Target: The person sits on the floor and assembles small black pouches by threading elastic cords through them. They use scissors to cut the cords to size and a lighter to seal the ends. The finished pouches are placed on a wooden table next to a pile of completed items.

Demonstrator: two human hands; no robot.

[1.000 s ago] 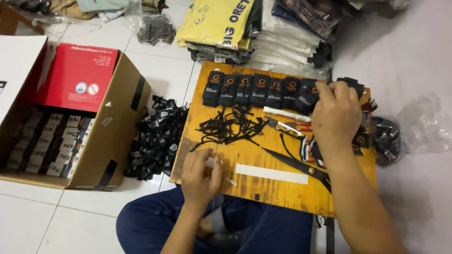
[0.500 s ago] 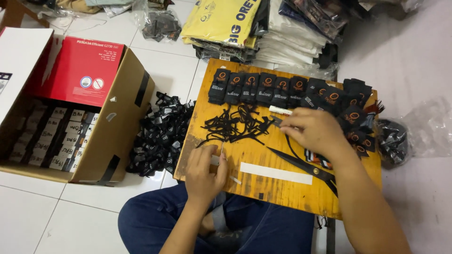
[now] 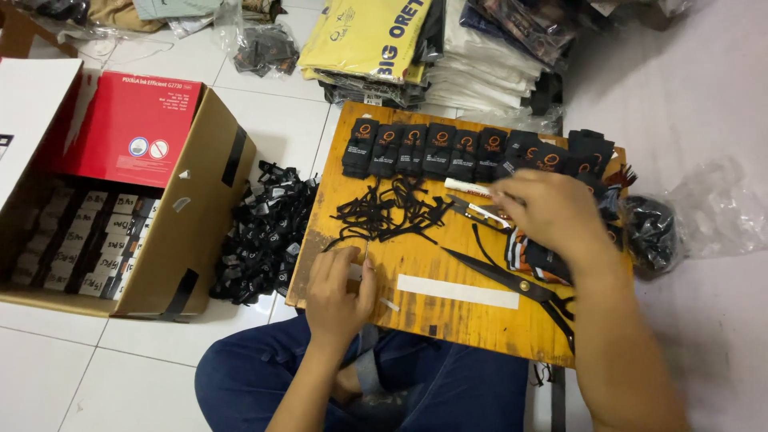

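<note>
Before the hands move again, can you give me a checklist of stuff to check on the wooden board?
1. Left hand rests flat on the wooden board, near its front edge: ok.
2. Right hand is over the middle of the board, near the small snips; whether it holds anything: cannot tell, it is blurred.
3. Big scissors lie flat on the board, blades closed and pointing away from the right hand: ok.
4. Black tags sit in a row along the far edge: ok.
5. Loose black strings are tangled in a heap: not ok.
6. White strip lies flat near the front edge: ok.
</note>
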